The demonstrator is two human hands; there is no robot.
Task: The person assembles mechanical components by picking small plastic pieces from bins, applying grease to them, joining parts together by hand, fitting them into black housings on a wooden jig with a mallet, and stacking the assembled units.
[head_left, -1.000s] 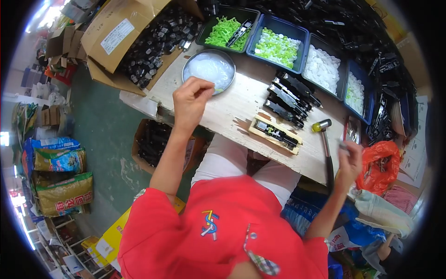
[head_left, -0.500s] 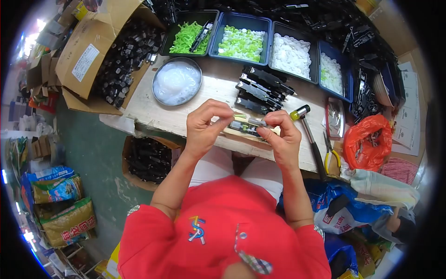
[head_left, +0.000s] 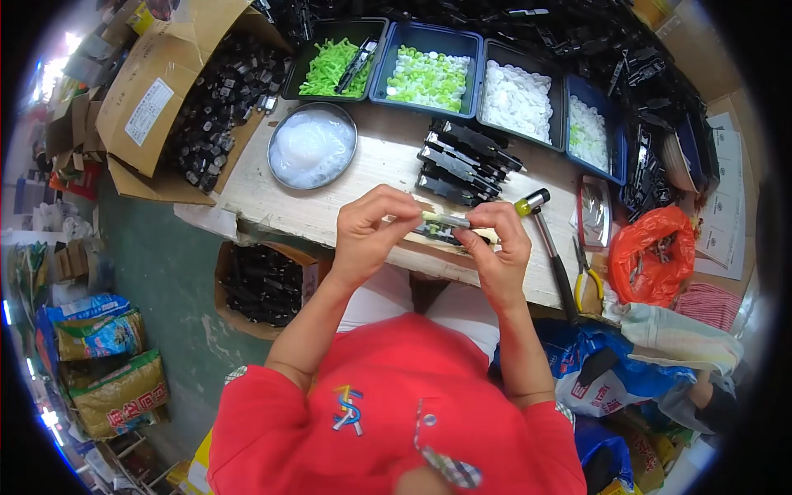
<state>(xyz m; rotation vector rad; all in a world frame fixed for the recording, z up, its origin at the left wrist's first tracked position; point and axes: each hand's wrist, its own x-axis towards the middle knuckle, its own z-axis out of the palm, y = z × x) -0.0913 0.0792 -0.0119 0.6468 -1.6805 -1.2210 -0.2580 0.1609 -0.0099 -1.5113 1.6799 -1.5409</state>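
My left hand (head_left: 371, 231) is closed in a pinch on a small pale-green plastic piece (head_left: 428, 216). My right hand (head_left: 500, 247) pinches a short grey metal cylinder (head_left: 452, 220), its end meeting or nearly meeting the green piece. Just below them, at the front edge of the bench, lies a black part (head_left: 437, 233) with green bits on it, partly covered by the fingers. Beyond the hands, several black assemblies (head_left: 462, 161) are stacked side by side on the wooden bench (head_left: 384, 157).
A round metal dish (head_left: 313, 146) holds a whitish, glossy substance. Behind stand bins of green pieces (head_left: 334, 68), green-and-white caps (head_left: 427, 78) and white caps (head_left: 516, 95). On the right are a hammer (head_left: 551, 247), yellow-handled pliers (head_left: 589, 285) and a red bag (head_left: 652, 256).
The green piece and the grey cylinder have come into line, closer together. My right hand has shifted slightly left, and the black part beneath them shows less.
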